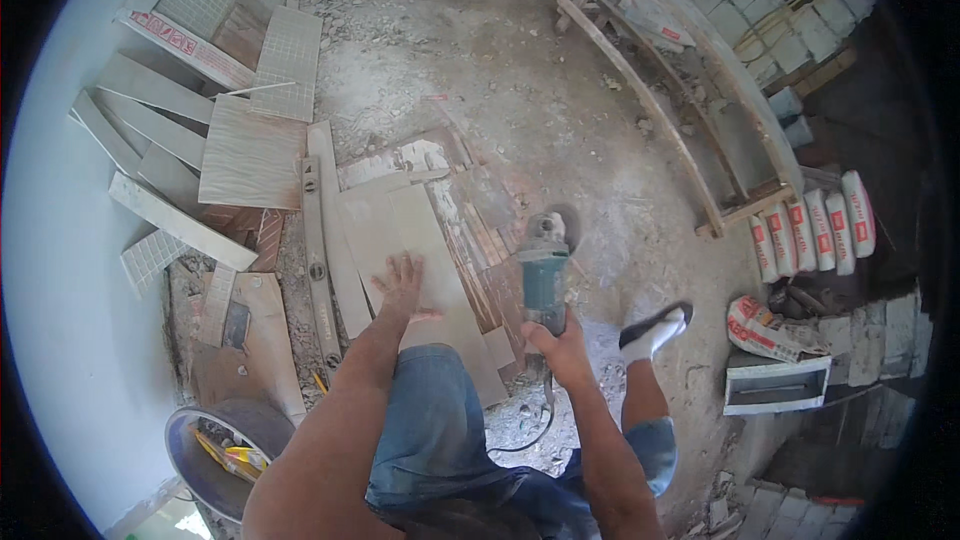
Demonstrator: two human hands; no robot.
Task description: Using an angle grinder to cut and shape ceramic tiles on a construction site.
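My left hand (401,287) lies with its fingers spread on a large pale tile (425,240), pressed against its top face. The tile rests on the stacked boards and strips in front of my knee. In my right hand (558,348) is a green angle grinder (544,285), gripped round the rear of its body, just right of the tile. Its metal head points away from me, and the disc is hard to make out. A black cord (548,410) trails from it toward my legs. Left of the tile lies a long spirit level (318,250).
Cut tiles (250,155) lean and lie along the left wall. A dark bucket (185,440) holding tools stands at lower left. To the right are a wooden frame (655,105), several white and red bags (812,230) and grey blocks (870,340). Rubble covers the ground.
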